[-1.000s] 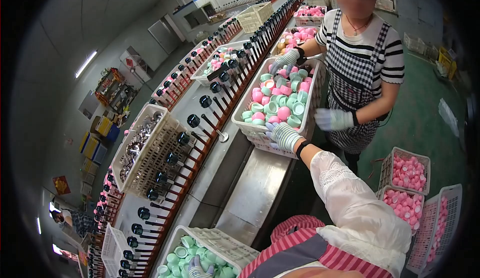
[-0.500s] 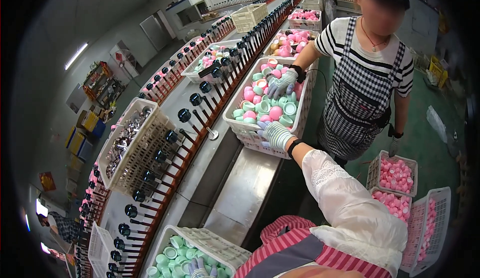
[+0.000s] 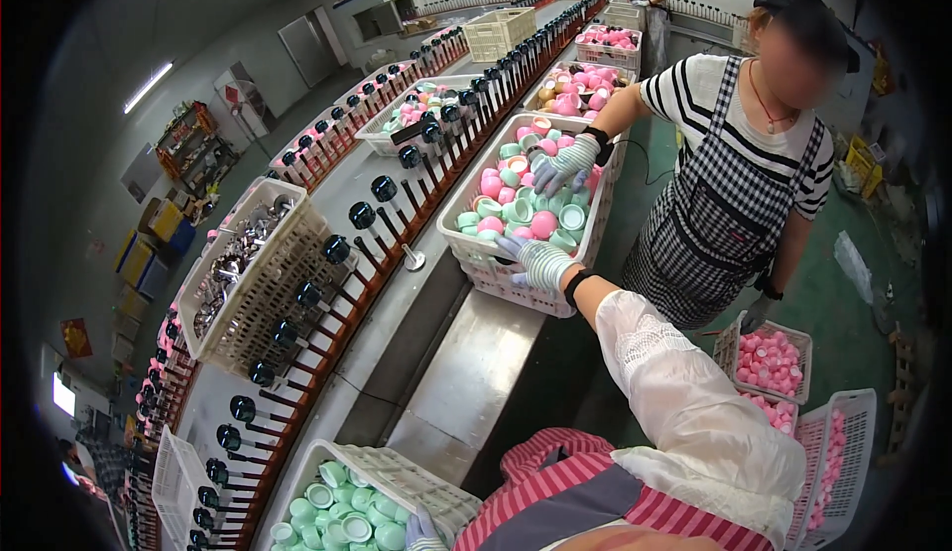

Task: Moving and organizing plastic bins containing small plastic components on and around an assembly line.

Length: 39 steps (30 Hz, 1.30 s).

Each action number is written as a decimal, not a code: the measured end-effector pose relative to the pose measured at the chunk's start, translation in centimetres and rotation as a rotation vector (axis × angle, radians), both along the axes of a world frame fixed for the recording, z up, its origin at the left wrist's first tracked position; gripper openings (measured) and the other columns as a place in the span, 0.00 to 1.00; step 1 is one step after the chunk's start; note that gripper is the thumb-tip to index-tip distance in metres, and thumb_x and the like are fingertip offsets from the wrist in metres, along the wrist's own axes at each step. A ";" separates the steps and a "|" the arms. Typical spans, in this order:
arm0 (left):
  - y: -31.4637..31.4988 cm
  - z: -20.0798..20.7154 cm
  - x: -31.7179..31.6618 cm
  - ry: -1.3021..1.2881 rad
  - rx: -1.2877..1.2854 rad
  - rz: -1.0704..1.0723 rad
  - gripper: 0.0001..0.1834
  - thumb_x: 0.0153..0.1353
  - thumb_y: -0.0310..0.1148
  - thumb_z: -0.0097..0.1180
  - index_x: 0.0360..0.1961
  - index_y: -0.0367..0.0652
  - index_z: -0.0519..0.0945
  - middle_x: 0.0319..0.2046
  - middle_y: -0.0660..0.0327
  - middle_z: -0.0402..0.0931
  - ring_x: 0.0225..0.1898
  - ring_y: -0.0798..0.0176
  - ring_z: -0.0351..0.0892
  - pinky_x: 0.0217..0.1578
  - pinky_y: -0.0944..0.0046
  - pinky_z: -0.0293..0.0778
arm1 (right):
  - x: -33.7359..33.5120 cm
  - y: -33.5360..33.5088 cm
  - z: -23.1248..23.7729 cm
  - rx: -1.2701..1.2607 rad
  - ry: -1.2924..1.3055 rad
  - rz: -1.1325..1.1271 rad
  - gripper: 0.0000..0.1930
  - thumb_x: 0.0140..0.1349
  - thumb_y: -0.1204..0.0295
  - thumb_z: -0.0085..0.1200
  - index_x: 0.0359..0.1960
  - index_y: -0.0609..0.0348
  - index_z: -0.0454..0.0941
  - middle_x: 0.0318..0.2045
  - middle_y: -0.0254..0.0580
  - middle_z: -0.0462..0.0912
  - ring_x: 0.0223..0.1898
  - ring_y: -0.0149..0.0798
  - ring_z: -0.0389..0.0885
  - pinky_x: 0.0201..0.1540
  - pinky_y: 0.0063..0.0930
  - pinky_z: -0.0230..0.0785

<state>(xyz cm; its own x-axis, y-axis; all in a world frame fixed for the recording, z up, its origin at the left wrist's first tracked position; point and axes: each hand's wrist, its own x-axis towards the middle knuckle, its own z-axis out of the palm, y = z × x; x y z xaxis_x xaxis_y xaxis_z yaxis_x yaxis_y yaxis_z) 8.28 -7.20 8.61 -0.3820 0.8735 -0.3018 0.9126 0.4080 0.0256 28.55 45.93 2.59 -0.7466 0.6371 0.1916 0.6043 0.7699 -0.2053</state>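
My right hand (image 3: 545, 263), in a striped knit glove, holds the near rim of a white plastic crate (image 3: 466, 248). Its fingers lie over the edge and the thumb sits outside the wall. Pink and mint-green rounded plastic caps (image 3: 543, 224) fill this crate. At the lower edge my left hand (image 3: 423, 531), gloved too and partly cut off, rests by the inner side wall of a second crate (image 3: 416, 472); its visible fingers are stretched out. Mint-green caps (image 3: 342, 511) lie in that crate. A co-worker's gloved hand (image 3: 565, 164) reaches into the pink-and-green crate.
A conveyor line with upright dark-topped holders (image 3: 362, 216) curves along my left. Beyond it stands a crate of shiny metallic parts (image 3: 248, 244). The co-worker (image 3: 734, 154) stands across at right. Crates of pink caps (image 3: 769, 358) sit on the green floor (image 3: 843, 323).
My left hand has moved right, off the green caps to the crate's side wall. My right hand stays at the other crate's rim. The whole view has shifted slightly.
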 end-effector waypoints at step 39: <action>-5.4 -8.8 2.7 -0.117 0.099 0.276 0.28 0.58 0.48 0.56 0.57 0.48 0.72 0.31 0.52 0.79 0.29 0.45 0.79 0.29 0.47 0.74 | -8.3 1.8 -6.9 -0.037 0.185 0.068 0.23 0.67 0.63 0.47 0.63 0.53 0.68 0.61 0.47 0.71 0.60 0.51 0.69 0.61 0.41 0.62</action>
